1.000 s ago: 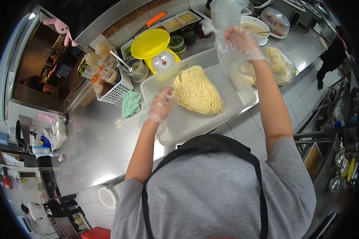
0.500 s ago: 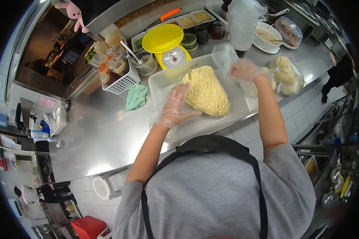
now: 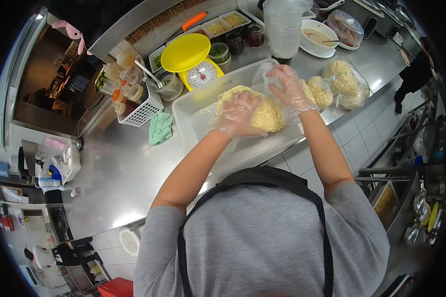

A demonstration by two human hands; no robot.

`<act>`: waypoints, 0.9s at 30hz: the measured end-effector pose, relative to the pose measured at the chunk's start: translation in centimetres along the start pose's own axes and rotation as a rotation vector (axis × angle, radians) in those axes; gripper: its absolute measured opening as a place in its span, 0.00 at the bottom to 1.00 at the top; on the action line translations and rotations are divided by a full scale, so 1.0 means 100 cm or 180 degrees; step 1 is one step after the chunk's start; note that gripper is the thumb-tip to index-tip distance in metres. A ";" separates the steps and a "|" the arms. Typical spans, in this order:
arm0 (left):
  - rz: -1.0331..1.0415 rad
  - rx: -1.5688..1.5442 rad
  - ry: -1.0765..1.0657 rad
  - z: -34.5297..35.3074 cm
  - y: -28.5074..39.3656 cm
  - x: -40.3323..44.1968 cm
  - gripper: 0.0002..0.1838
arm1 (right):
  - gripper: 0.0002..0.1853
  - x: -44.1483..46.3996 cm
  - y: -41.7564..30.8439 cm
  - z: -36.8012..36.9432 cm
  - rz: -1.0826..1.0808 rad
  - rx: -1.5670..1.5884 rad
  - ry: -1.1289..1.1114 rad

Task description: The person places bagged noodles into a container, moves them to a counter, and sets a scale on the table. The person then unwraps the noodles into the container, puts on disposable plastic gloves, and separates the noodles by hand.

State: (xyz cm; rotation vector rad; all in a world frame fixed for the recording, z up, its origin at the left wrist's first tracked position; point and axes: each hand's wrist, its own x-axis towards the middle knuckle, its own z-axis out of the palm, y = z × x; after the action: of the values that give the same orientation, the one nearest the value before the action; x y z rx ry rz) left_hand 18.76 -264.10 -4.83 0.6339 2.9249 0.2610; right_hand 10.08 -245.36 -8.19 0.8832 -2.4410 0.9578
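Note:
A mound of pale yellow noodles (image 3: 270, 115) lies in a shallow translucent tray (image 3: 189, 129). My left hand (image 3: 239, 116), in a clear plastic glove, is curved over the noodles, fingers on top and thumb along the near side; part of the mound is hidden under it. At the right of the mound is my gloved right hand (image 3: 288, 89), its fingers spread. Beside those fingers is a clear plastic bag (image 3: 260, 75); how far it covers the hand I cannot tell. Bagged noodle portions (image 3: 343, 81) sit to the right of the tray.
Behind the tray stand a yellow scale (image 3: 201, 74), jars (image 3: 255, 35) and a tall plastic-covered container (image 3: 283, 29). A white bowl (image 3: 318, 35) is further right. Left are a green cloth (image 3: 160, 127) and a basket of bottles (image 3: 142, 110). Another person (image 3: 415, 74) stands at far right.
My left hand has moved from the mound's left side onto its top, and the noodles look more bunched. My right hand has come closer to the noodles and its fingers have spread. The view has shifted.

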 end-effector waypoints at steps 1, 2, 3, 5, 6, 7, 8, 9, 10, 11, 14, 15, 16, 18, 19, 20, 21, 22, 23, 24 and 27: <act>0.0000 -0.0411 0.0225 0.000 -0.006 -0.004 0.51 | 0.20 0.004 -0.005 -0.008 0.0081 -0.0046 -0.0092; 0.0008 -0.0405 0.0232 -0.002 -0.016 -0.008 0.51 | 0.20 0.007 -0.011 -0.017 0.0078 -0.0053 -0.0082; -0.0150 -0.0934 0.0382 -0.005 -0.028 -0.015 0.52 | 0.20 0.010 -0.026 -0.030 0.0716 0.0222 -0.0999; -0.0333 -0.1460 0.0516 -0.004 -0.051 -0.024 0.54 | 0.20 0.002 -0.038 -0.035 0.1351 0.0523 -0.1936; -0.0714 -0.1430 0.0369 0.001 -0.061 -0.027 0.54 | 0.31 -0.008 -0.036 -0.036 0.1359 0.0096 -0.2399; -0.1085 -0.1394 0.0233 0.006 -0.067 -0.028 0.54 | 0.41 -0.012 -0.034 -0.036 0.1349 -0.0353 -0.2843; -0.1088 -0.1400 0.0244 0.016 -0.066 -0.030 0.54 | 0.41 -0.017 -0.026 -0.021 0.1339 -0.0363 -0.2846; -0.1258 -0.2627 -0.0016 0.028 -0.060 -0.032 0.52 | 0.45 -0.025 -0.012 0.006 0.1391 0.0096 -0.2783; -0.1384 -0.3836 -0.0293 0.029 -0.051 -0.034 0.51 | 0.49 -0.024 -0.015 0.012 0.1439 0.0555 -0.2689; -0.1367 -0.3827 -0.0286 0.026 -0.047 -0.036 0.51 | 0.49 -0.024 -0.015 0.012 0.1436 0.0547 -0.2671; -0.1371 -0.4346 -0.0526 0.011 -0.031 -0.046 0.51 | 0.51 -0.020 -0.041 0.003 0.1951 0.0970 -0.2125; -0.1162 -0.3312 -0.0014 0.017 -0.032 -0.046 0.49 | 0.49 -0.024 -0.038 0.009 0.1745 0.1215 -0.1686; -0.0936 -0.2272 0.0471 0.022 -0.033 -0.046 0.48 | 0.47 -0.027 -0.034 0.013 0.1533 0.1445 -0.1246; -0.0769 -0.2055 0.0717 0.031 -0.034 -0.053 0.50 | 0.45 -0.033 -0.048 0.007 0.1218 0.1710 -0.0724; -0.0629 -0.1850 0.0960 0.036 -0.034 -0.056 0.52 | 0.43 -0.032 -0.063 0.000 0.0897 0.1969 -0.0230; -0.0650 -0.1865 0.0954 0.042 -0.035 -0.056 0.52 | 0.43 -0.029 -0.072 -0.006 0.0905 0.1975 -0.0255; -0.0515 -0.2416 0.0994 0.048 -0.037 -0.055 0.53 | 0.41 -0.024 -0.081 -0.011 0.0494 0.1491 -0.0153; -0.0371 -0.2956 0.1035 0.048 -0.035 -0.054 0.55 | 0.39 -0.021 -0.089 -0.012 0.0079 0.1010 -0.0041; -0.0374 -0.2946 0.1036 0.048 -0.033 -0.055 0.55 | 0.39 -0.019 -0.097 -0.009 0.0075 0.1018 -0.0035; -0.0324 -0.3760 0.0934 0.039 -0.025 -0.056 0.56 | 0.38 -0.017 -0.105 -0.007 -0.0291 0.0813 -0.0263; -0.0173 -0.4589 0.0977 0.017 -0.013 -0.062 0.58 | 0.34 -0.022 -0.111 -0.005 -0.0564 0.0610 -0.0545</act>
State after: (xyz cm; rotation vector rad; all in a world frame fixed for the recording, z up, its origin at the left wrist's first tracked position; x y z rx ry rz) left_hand 24.15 -267.67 -6.13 0.2261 2.0544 2.2167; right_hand 19.15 -250.41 -3.75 1.2725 -2.3863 1.1035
